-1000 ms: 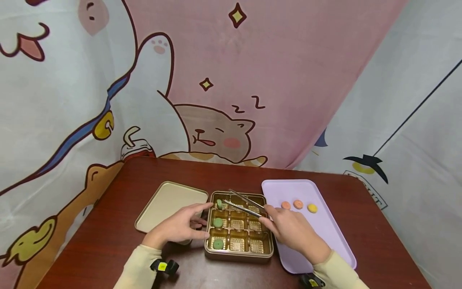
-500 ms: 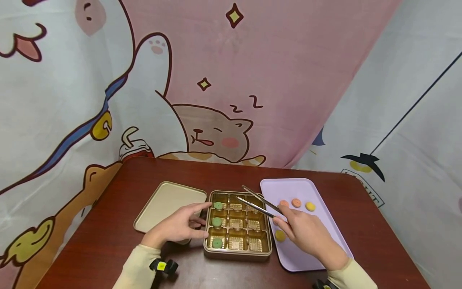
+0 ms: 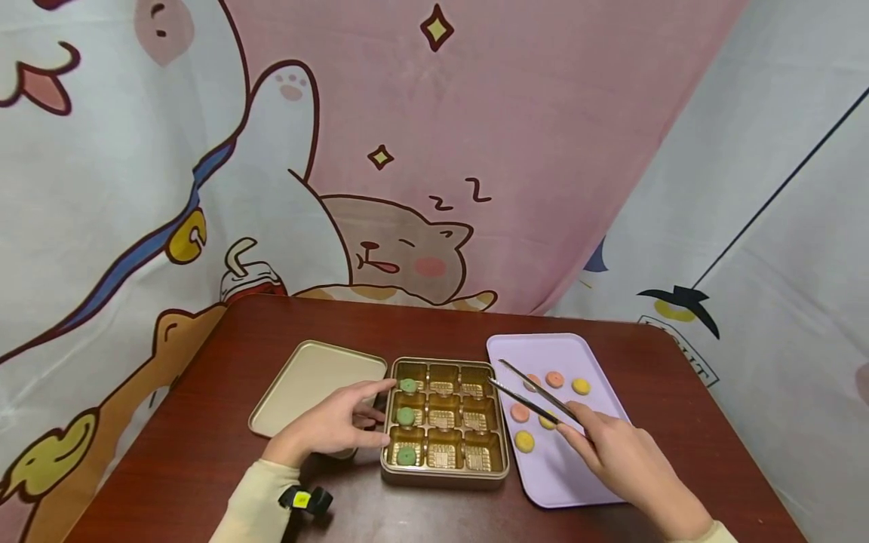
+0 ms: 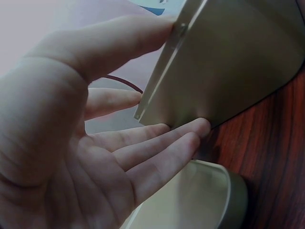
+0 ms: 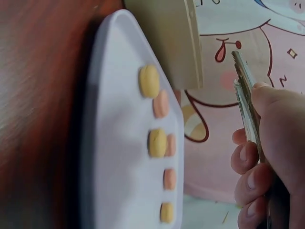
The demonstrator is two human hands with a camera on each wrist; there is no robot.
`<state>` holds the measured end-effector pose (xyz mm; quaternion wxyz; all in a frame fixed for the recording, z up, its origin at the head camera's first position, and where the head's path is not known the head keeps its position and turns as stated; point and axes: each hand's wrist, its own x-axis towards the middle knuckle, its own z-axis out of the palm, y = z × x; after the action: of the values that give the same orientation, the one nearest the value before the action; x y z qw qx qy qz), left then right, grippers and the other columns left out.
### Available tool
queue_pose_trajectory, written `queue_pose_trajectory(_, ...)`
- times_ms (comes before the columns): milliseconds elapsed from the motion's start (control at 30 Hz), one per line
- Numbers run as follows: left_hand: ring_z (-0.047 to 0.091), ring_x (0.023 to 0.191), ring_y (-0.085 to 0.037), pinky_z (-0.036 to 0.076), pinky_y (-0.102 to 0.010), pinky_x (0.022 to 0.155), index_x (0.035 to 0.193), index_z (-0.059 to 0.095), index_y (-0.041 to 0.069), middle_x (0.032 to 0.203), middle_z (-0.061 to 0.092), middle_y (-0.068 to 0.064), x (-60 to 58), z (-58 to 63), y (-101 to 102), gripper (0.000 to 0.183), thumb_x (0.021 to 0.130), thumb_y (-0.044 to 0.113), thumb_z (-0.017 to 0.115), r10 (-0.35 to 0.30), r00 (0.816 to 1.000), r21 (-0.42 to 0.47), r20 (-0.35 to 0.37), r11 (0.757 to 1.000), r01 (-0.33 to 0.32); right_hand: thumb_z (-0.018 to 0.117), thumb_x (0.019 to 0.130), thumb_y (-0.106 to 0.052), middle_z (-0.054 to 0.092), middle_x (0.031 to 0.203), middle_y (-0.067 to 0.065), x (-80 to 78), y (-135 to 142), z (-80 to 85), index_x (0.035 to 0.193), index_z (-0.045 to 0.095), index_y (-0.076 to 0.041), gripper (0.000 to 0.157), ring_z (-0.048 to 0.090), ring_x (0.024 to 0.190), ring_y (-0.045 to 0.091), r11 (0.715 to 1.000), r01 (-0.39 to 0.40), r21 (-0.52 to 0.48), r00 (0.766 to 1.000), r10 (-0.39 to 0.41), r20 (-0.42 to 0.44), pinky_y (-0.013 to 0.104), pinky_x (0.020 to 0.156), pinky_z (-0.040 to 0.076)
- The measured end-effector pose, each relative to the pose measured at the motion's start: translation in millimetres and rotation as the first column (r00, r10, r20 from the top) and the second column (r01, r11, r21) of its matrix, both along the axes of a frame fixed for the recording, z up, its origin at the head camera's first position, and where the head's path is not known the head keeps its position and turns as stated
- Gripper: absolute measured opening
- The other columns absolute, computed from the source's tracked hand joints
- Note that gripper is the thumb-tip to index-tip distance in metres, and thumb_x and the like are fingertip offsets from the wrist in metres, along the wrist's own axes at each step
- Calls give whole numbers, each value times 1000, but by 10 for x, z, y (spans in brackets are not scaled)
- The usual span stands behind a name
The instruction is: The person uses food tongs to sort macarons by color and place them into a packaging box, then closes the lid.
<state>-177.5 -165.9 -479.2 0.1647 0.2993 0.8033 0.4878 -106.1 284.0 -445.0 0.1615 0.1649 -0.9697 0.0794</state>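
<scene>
Gripping parted, empty tongs (image 3: 524, 400) in right hand (image 3: 623, 454), resting spread left hand (image 3: 336, 419) against box (image 3: 444, 478). Got three green cookies (image 3: 406, 416) boxed, maybe a third done, leaving six pink and yellow cookies (image 3: 554, 379) on tray (image 3: 570, 479).

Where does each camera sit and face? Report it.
Head: head-worn, facing forward and down at the compartmented tin; left hand and right hand show.
Left wrist: on that wrist, facing the tin's side; left hand shows.
Right wrist: on that wrist, facing the lilac tray; right hand grips tongs.
Head and right wrist share tongs, tray.
</scene>
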Motion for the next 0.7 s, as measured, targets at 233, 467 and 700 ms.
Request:
queue_pose_trajectory(233, 69, 118, -37, 60, -46, 101, 163, 34, 1, 164, 35, -28, -2, -1, 1, 90, 91, 20, 85, -2, 1000, 3, -2, 1000, 2, 76, 97, -41, 71, 84, -7, 112, 171, -71, 117, 72, -16, 32, 59, 69, 9, 998, 70, -6, 994, -69, 86, 38, 50, 49)
queue_pose_trajectory(467, 69, 118, -37, 60, -45, 101, 163, 34, 3, 164, 35, -29, -5, -2, -2, 90, 91, 19, 85, -1, 1000, -1, -1, 1000, 1, 74, 98, -44, 71, 85, -5, 193, 312, -130, 117, 72, -14, 36, 58, 67, 9, 990, 141, 5, 972, -140, 187, 38, 50, 50)
queue_pose_trajectory(700, 69, 118, -37, 60, -45, 101, 163, 34, 3, 163, 35, -29, -5, -7, 0, 90, 91, 19, 85, 0, 1000, -2, -3, 1000, 0, 73, 97, -49, 75, 95, 6, 256, 448, -209, 122, 71, -6, 49, 58, 71, 16, 974, 218, 56, 922, -225, 316, 46, 59, 61)
